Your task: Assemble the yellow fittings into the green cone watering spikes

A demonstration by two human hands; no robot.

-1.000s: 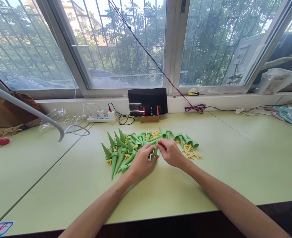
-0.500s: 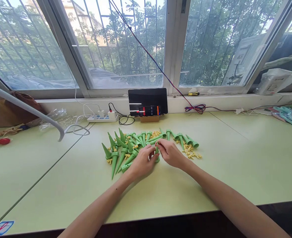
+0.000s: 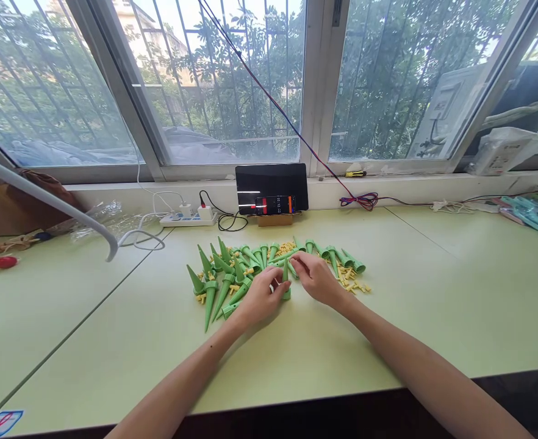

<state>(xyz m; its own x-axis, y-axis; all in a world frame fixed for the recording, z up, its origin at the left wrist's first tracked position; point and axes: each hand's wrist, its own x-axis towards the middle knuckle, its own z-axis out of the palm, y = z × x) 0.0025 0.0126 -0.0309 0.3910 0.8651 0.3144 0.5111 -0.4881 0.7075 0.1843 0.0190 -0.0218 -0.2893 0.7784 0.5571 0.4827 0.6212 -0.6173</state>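
Note:
My left hand (image 3: 263, 296) is closed round a green plastic watering spike (image 3: 286, 274), which stands tip up with its wide collar low by the table. Just right of the spike's tip, my right hand (image 3: 313, 275) has its thumb and fingers drawn together in a pinch; anything inside is too small to make out. Green spikes (image 3: 210, 305) lie and stand in a heap to the left, and more spikes (image 3: 330, 253) lie behind my right hand. Small yellow T-shaped pieces (image 3: 351, 283) are scattered right of that hand, with other yellow pieces (image 3: 287, 247) behind the spikes.
A tablet (image 3: 271, 186) leans at the back with a phone (image 3: 276, 205) before it, on a cardboard support (image 3: 275, 220). A power strip (image 3: 189, 216) with cables sits left of them. A white curved tube (image 3: 68, 210) reaches in from the left. Bagged items (image 3: 532, 210) lie far right.
My right hand has come away from the spike's tip, a little to the right. The spike in my left hand now shows its tip uncovered. The heap looks unchanged.

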